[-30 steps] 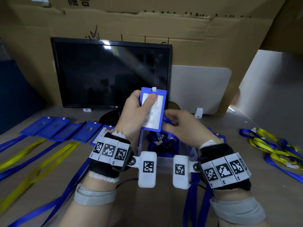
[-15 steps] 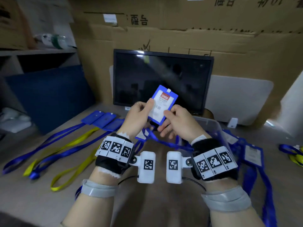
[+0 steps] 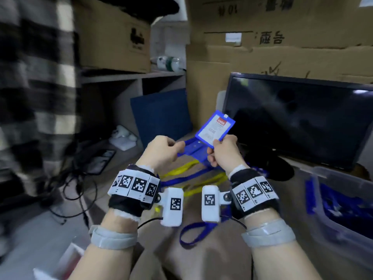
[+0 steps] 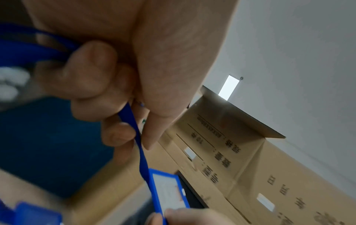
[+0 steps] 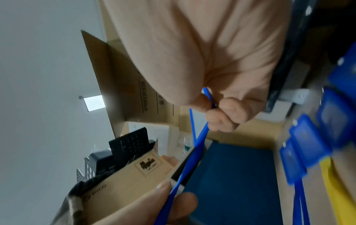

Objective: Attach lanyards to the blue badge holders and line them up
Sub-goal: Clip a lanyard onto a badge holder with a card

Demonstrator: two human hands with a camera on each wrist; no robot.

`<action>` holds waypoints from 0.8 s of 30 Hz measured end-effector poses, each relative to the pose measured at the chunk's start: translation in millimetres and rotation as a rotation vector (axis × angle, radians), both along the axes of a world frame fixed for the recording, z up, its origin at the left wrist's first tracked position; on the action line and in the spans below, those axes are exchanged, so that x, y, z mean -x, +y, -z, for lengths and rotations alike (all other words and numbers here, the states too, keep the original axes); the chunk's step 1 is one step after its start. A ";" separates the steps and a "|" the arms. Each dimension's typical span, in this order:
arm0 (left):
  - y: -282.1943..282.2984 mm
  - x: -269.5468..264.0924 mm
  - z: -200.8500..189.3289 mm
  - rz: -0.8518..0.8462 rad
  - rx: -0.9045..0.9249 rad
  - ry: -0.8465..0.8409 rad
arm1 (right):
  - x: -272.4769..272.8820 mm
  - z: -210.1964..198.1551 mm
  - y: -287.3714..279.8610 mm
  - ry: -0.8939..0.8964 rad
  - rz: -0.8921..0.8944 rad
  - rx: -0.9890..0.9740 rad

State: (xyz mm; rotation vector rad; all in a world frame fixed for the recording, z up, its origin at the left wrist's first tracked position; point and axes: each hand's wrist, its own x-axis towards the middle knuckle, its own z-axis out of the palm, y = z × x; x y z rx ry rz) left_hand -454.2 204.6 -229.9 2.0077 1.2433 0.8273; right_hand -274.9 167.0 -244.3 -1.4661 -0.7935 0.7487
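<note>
A blue badge holder (image 3: 215, 128) with a white card is held up in front of the monitor, tilted. My right hand (image 3: 218, 142) pinches its lower corner between thumb and fingers. A blue lanyard strap (image 3: 186, 142) runs from under the holder to my left hand (image 3: 179, 146), which pinches it. In the left wrist view the strap (image 4: 134, 127) passes between my left fingertips down to the holder (image 4: 169, 193). In the right wrist view the holder (image 5: 209, 97) shows edge-on in my right fingers. The strap's clip is hidden.
Finished blue holders (image 3: 194, 150) with blue and yellow lanyards (image 3: 181, 169) lie on the table under my hands. A dark monitor (image 3: 298, 122) stands at the right, with a clear bin (image 3: 343, 215) of blue lanyards below it. Cables (image 3: 80, 178) lie at the left.
My head has turned left and both hands have moved left. My left hand has let go of the holder and now pinches the strap. My right hand holds the holder alone.
</note>
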 end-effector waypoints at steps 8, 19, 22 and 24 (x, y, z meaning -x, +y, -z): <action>40.7 94.4 28.7 -0.225 0.080 0.190 | 69.8 48.5 86.0 0.056 -0.087 0.075; 97.8 110.1 85.5 -0.251 0.201 0.236 | 65.8 98.1 140.9 -0.026 -0.098 0.337; 105.9 111.5 94.0 -0.235 0.244 0.229 | 62.3 104.3 148.6 -0.021 -0.144 0.383; 107.1 112.9 95.2 -0.209 0.261 0.234 | 60.5 104.8 147.7 -0.017 -0.182 0.408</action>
